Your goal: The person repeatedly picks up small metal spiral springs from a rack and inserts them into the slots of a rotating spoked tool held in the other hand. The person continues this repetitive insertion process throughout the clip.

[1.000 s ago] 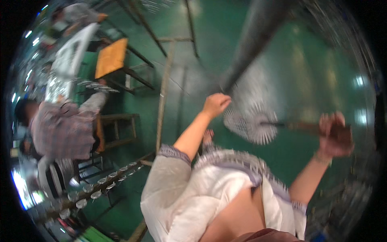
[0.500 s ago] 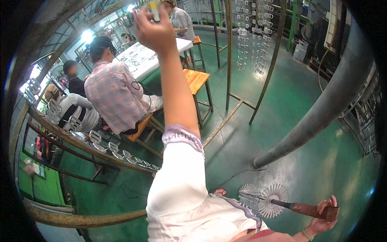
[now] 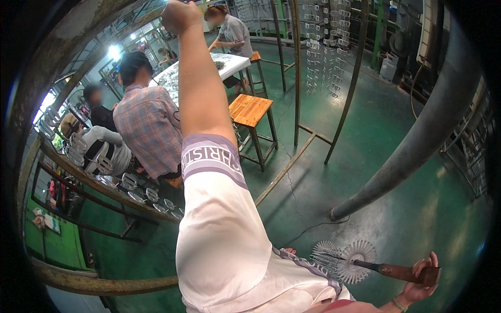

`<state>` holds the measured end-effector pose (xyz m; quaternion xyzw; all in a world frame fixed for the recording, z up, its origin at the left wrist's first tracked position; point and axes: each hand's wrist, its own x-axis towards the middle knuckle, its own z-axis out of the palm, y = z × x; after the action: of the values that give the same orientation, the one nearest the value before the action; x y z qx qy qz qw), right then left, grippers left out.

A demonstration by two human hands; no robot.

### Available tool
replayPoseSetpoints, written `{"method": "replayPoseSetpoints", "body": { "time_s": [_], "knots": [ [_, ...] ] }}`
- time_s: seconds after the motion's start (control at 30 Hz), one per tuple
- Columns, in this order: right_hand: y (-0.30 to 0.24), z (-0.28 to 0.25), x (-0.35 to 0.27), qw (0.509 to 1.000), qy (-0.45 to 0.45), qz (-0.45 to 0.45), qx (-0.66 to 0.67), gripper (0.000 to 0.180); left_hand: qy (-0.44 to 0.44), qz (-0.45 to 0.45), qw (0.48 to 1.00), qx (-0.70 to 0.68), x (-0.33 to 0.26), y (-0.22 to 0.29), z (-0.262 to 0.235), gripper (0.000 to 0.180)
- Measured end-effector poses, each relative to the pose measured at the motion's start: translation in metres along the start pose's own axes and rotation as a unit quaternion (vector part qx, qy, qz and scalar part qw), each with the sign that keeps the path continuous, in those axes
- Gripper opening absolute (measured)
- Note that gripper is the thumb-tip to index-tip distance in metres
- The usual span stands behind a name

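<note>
My left arm stretches up the middle of the view in a white sleeve with a mauve band. At its end my left hand [image 3: 181,20] is closed with curled fingers near the frame beam at the top. What it holds, if anything, is cut off by the picture's edge. Low on the right, my right hand [image 3: 421,281] grips the brown, rusty-looking end of a rod [image 3: 399,271]. From the rod's dark far end spread round fans of thin silvery metal pieces [image 3: 360,259], in at least two tiers, above the green floor.
Metal loops [image 3: 130,181] hang along a rusty rail at left. Several people sit or stand around a white-topped table [image 3: 232,61]. A wooden stool [image 3: 251,110] stands nearby. A thick grey pipe [image 3: 396,167] slants across the right. Hanging chains of loops [image 3: 334,47] fill a rack behind.
My left hand has moved up and left, and its fingers, spread before, are now curled closed. The right hand keeps its hold on the rod, almost unmoved.
</note>
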<state>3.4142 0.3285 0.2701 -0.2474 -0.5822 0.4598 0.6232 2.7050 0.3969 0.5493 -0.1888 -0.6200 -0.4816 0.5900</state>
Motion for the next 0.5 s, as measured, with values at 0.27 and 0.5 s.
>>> {"method": "replayPoseSetpoints", "body": {
  "time_s": [0.27,0.5],
  "knots": [
    [0.001,-0.002,-0.001,1.0,-0.008,-0.006,0.002,0.084,-0.025,-0.025,0.999,0.016,0.004,0.0,0.001,0.021],
    [0.001,-0.004,-0.001,0.999,0.037,0.019,0.024,0.08,-0.025,-0.048,0.997,-0.056,0.014,-0.015,0.0,0.021]
  ]
}}
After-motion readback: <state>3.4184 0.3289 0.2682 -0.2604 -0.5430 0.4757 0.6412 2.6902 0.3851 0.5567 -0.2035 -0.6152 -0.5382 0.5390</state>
